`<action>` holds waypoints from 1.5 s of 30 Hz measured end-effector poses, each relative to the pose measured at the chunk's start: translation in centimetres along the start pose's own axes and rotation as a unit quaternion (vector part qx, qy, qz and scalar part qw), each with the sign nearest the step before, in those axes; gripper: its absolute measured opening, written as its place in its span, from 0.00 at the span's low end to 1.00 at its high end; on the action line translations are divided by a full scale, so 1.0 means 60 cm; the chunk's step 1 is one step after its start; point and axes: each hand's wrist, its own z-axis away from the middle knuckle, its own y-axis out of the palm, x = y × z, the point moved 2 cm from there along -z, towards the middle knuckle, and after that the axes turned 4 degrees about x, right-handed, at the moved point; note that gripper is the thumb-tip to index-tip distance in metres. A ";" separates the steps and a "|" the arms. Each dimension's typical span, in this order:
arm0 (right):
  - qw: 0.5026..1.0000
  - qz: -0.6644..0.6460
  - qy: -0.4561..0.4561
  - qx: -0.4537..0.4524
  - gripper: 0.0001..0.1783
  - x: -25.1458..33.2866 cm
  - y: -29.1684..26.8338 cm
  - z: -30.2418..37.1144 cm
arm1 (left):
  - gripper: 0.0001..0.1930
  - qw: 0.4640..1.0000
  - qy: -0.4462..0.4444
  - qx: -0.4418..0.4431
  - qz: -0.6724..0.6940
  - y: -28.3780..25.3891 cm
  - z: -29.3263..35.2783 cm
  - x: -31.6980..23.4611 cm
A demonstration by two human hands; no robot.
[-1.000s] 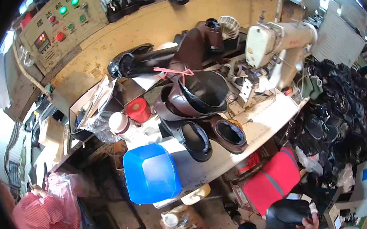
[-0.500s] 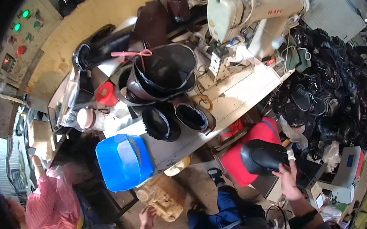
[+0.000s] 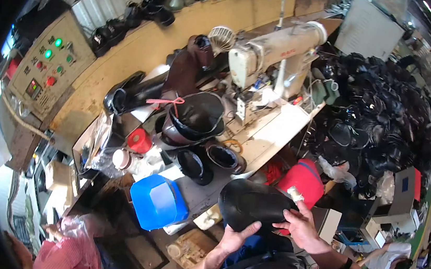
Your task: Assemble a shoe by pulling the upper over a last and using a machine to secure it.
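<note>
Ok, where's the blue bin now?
In the head view, the blue bin sits low, left of centre, at the near edge of the table, left of the held black shoe piece.

The bin [image 3: 151,204] is coloured bright blue; right of it, the shoe [image 3: 250,204] is coloured black and the cushion [image 3: 301,181] red, dark-banded; left of it, a shirt [image 3: 67,256] is finely patterned in pinkish red.

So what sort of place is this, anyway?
Most likely a footwear workshop: a sewing machine stands on a worktable crowded with boots, and what looks like a pile of dark shoes or shoe parts lies to the right.
</note>
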 end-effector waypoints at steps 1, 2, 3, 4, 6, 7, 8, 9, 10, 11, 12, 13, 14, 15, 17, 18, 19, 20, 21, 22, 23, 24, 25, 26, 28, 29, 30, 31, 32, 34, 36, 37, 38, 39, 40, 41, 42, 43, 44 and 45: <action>1.000 -0.002 -0.010 -0.003 0.38 0.005 -0.004 0.000 | 0.18 0.999 0.034 0.023 -0.006 0.000 -0.012 -0.007; 0.999 0.013 -0.039 0.003 0.36 0.008 -0.009 -0.003 | 0.18 0.999 0.036 0.031 -0.008 0.003 -0.018 -0.016; 0.997 0.027 -0.069 0.008 0.34 0.011 -0.013 -0.005 | 0.18 0.998 0.043 0.036 -0.024 0.008 -0.023 -0.029; 0.997 0.025 -0.076 0.006 0.34 0.018 -0.012 -0.005 | 0.18 0.997 0.050 0.039 -0.039 0.010 -0.029 -0.039; 0.996 0.041 -0.081 0.004 0.34 0.029 -0.007 -0.009 | 0.18 0.997 0.039 0.047 -0.051 0.012 -0.040 -0.052; 0.995 0.032 -0.095 0.007 0.34 0.028 -0.011 -0.012 | 0.18 0.996 0.047 0.055 -0.051 0.015 -0.047 -0.061; 0.994 0.033 -0.101 0.006 0.34 0.030 -0.014 -0.015 | 0.18 0.995 0.055 0.062 -0.050 0.017 -0.052 -0.066; 0.992 0.056 -0.113 0.013 0.35 0.032 -0.012 -0.017 | 0.20 0.994 0.075 0.068 -0.044 0.017 -0.067 -0.063; 0.989 0.081 -0.125 0.019 0.37 0.033 -0.013 -0.020 | 0.20 0.994 0.077 0.071 -0.044 0.011 -0.075 -0.061; 0.987 0.078 -0.138 -0.004 0.35 0.027 -0.031 -0.030 | 0.21 0.981 0.090 0.139 -0.099 0.011 -0.088 -0.060; 0.984 0.083 -0.148 -0.054 0.33 0.036 -0.028 -0.031 | 0.22 0.961 0.105 0.206 -0.154 0.017 -0.100 -0.069; 0.980 0.089 -0.162 -0.074 0.32 0.045 -0.040 -0.039 | 0.25 0.931 0.119 0.249 -0.238 0.013 -0.115 -0.073; 0.975 0.096 -0.175 -0.095 0.32 0.055 -0.055 -0.047 | 0.25 0.931 0.122 0.250 -0.234 -0.003 -0.140 -0.055; 0.970 0.123 -0.175 -0.115 0.32 0.069 -0.055 -0.058 | 0.27 0.892 0.149 0.254 -0.342 -0.030 -0.172 -0.027; 0.964 0.114 -0.194 -0.144 0.32 0.098 -0.056 -0.072 | 0.31 0.870 0.127 0.225 -0.421 -0.049 -0.220 -0.008; 0.962 0.118 -0.201 -0.144 0.33 0.110 -0.057 -0.084 | 0.33 0.880 0.135 0.168 -0.423 -0.053 -0.241 -0.005; 0.958 0.128 -0.204 -0.157 0.34 0.121 -0.053 -0.099 | 0.35 0.890 0.114 0.123 -0.423 -0.063 -0.256 0.000; 0.958 0.130 -0.204 -0.157 0.34 0.132 -0.045 -0.120 | 0.37 0.899 0.093 0.075 -0.422 -0.075 -0.274 0.002; 0.959 0.128 -0.198 -0.157 0.35 0.142 -0.043 -0.140 | 0.40 0.915 0.046 0.086 -0.392 -0.073 -0.291 -0.007; 0.961 0.124 -0.193 -0.155 0.35 0.151 -0.043 -0.164 | 0.40 0.915 0.045 0.089 -0.390 -0.066 -0.292 -0.022; 0.962 0.113 -0.190 -0.158 0.36 0.153 -0.049 -0.190 | 0.41 0.915 0.043 0.104 -0.387 -0.059 -0.288 -0.036; 0.961 0.142 -0.182 -0.153 0.36 0.155 -0.053 -0.220 | 0.42 0.916 0.042 0.111 -0.384 -0.058 -0.284 -0.054; 0.968 0.150 -0.172 -0.105 0.36 0.164 -0.048 -0.245 | 0.41 0.904 0.065 0.066 -0.418 -0.076 -0.276 -0.056; 0.973 0.156 -0.160 -0.057 0.36 0.171 -0.046 -0.271 | 0.37 0.897 0.061 0.091 -0.427 -0.094 -0.267 -0.066; 0.982 0.165 -0.089 -0.002 0.41 0.186 -0.022 -0.310 | 0.31 0.909 0.006 0.076 -0.411 -0.133 -0.250 -0.045; 0.986 0.156 -0.064 -0.011 0.40 0.190 -0.026 -0.331 | 0.29 0.881 -0.081 0.038 -0.464 -0.136 -0.251 -0.055; 0.988 0.147 -0.036 -0.010 0.40 0.188 -0.027 -0.359 | 0.29 0.886 -0.084 0.000 -0.457 -0.129 -0.246 -0.063; 0.983 0.182 -0.019 -0.004 0.39 0.191 -0.028 -0.382 | 0.30 0.899 -0.065 0.003 -0.432 -0.131 -0.250 -0.055; 0.979 0.198 0.010 0.040 0.50 0.199 -0.027 -0.408 | 0.32 0.912 -0.045 0.004 -0.408 -0.131 -0.249 -0.040; 0.972 0.189 0.087 0.106 0.40 0.226 -0.011 -0.439 | 0.40 0.906 -0.137 -0.035 -0.398 -0.076 -0.259 -0.090; 0.960 0.174 0.147 0.164 0.30 0.240 -0.029 -0.473 | 0.39 0.980 -0.080 -0.038 -0.178 -0.051 -0.289 -0.069; 0.955 0.180 0.164 0.169 0.26 0.250 -0.007 -0.479 | 0.39 0.991 -0.104 -0.049 -0.067 -0.031 -0.309 -0.091; 0.953 0.173 0.197 0.153 0.24 0.262 0.025 -0.484 | 0.39 0.990 -0.125 -0.054 0.044 -0.006 -0.327 -0.116; 0.947 0.158 0.219 0.175 0.24 0.258 0.028 -0.504 | 0.38 0.989 -0.077 -0.125 0.028 0.015 -0.343 -0.119; 0.945 0.146 0.231 0.178 0.23 0.254 0.024 -0.508 | 0.36 0.988 0.015 -0.154 -0.014 0.021 -0.366 -0.123; 0.952 0.125 0.219 0.175 0.23 0.236 0.004 -0.521 | 0.30 0.970 -0.046 -0.238 -0.025 0.021 -0.380 -0.125; 0.958 0.111 0.204 0.169 0.23 0.228 -0.017 -0.535 | 0.25 0.943 -0.104 -0.314 -0.037 0.025 -0.390 -0.122; 0.957 0.128 0.199 0.170 0.19 0.232 -0.029 -0.539 | 0.22 0.941 -0.118 -0.315 0.024 0.008 -0.385 -0.091; 0.955 0.235 0.138 0.117 0.12 0.247 -0.043 -0.532 | 0.21 0.938 -0.090 -0.335 0.013 0.013 -0.381 -0.117; 0.959 0.264 0.086 0.065 0.12 0.253 -0.106 -0.533 | 0.21 0.950 0.002 -0.297 0.100 -0.005 -0.366 -0.074</action>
